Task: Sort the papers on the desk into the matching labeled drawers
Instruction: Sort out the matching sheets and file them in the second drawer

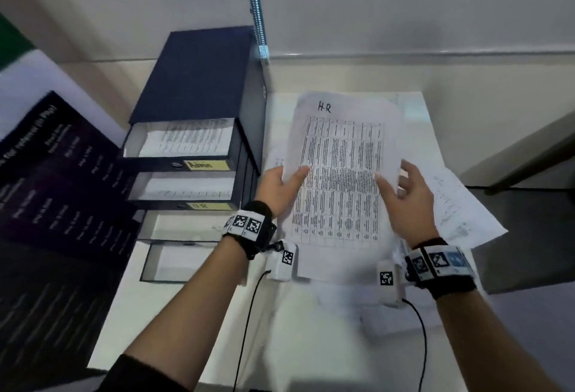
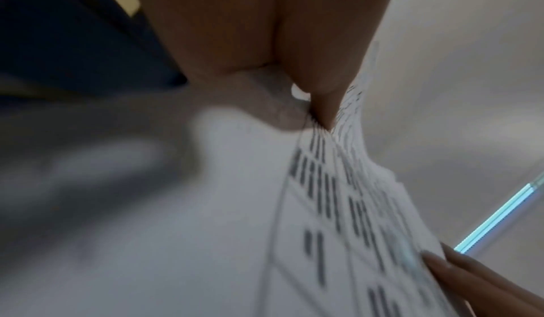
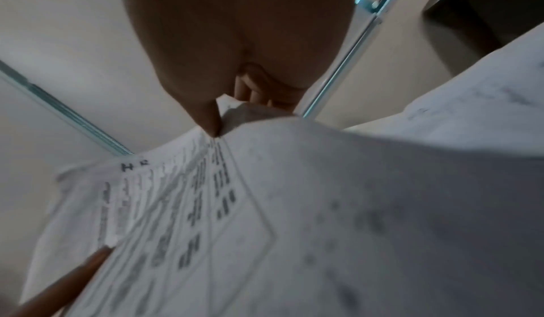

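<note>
A printed sheet marked "HR" (image 1: 342, 148) is lifted above the desk, held by both hands. My left hand (image 1: 284, 184) pinches its left edge, thumb on top; the left wrist view shows the same sheet (image 2: 347, 205) pinched at the thumb tip. My right hand (image 1: 401, 187) pinches the right edge, thumb on the print and fingers behind; the sheet (image 3: 182, 205) fills the right wrist view. A dark blue drawer unit (image 1: 199, 80) stands to the left with several drawers pulled out. The top one is labeled "Admin" (image 1: 205, 165), the second "HR" (image 1: 207, 205).
More loose papers (image 1: 457, 204) lie spread on the white desk (image 1: 311, 345) under and right of the held sheet. A dark printed poster (image 1: 56, 189) leans at the left. A metal conduit (image 1: 256, 8) runs up the wall behind the drawers.
</note>
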The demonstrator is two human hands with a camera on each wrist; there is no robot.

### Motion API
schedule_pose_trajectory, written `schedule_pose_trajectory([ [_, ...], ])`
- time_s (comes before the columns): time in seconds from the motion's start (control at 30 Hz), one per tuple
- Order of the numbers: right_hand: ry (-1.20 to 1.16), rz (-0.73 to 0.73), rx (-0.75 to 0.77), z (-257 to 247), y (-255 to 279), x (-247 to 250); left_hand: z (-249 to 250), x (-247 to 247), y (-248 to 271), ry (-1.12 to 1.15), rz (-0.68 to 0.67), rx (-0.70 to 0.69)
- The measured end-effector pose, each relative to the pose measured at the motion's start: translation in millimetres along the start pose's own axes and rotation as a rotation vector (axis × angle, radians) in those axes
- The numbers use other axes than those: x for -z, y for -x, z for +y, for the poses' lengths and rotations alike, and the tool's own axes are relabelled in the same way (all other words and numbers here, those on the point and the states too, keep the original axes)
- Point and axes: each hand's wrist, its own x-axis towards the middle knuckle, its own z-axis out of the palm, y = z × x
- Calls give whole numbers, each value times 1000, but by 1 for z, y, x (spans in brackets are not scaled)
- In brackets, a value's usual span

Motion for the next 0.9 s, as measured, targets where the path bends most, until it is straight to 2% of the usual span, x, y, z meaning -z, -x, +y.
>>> schedule_pose_trajectory([
  [0.1, -14, -77, 43, -25, 5, -28, -14, 47, 8, -80, -51, 29],
  [0.17, -17, -177, 71, -42, 13, -54, -23, 83, 21, -64, -84, -7],
  [0.27, 8, -329, 115, -63, 29, -98, -34, 142, 40, -56, 21, -72],
  [0.33, 7, -431, 93, -75, 45, -130, -44, 183, 52, -28, 132, -41],
  [0.43, -69, -600, -76, -82, 70, -179, -66, 239, 75, -54, 158, 46],
  [0.53, -217, -741, -416, -84, 89, -220, -95, 279, 90, -44, 133, 150],
  [0.6, -236, -745, -561, -84, 92, -240, -110, 298, 97, -3, 133, 234],
  [0.67, -235, -697, -622, -86, 88, -254, -119, 311, 102, 51, 114, 274],
  [0.83, -312, -503, -677, -101, 60, -277, -113, 323, 106, 198, 16, 286],
  [0.9, -309, -471, -657, -106, 52, -281, -115, 323, 99, 223, 1, 271],
])
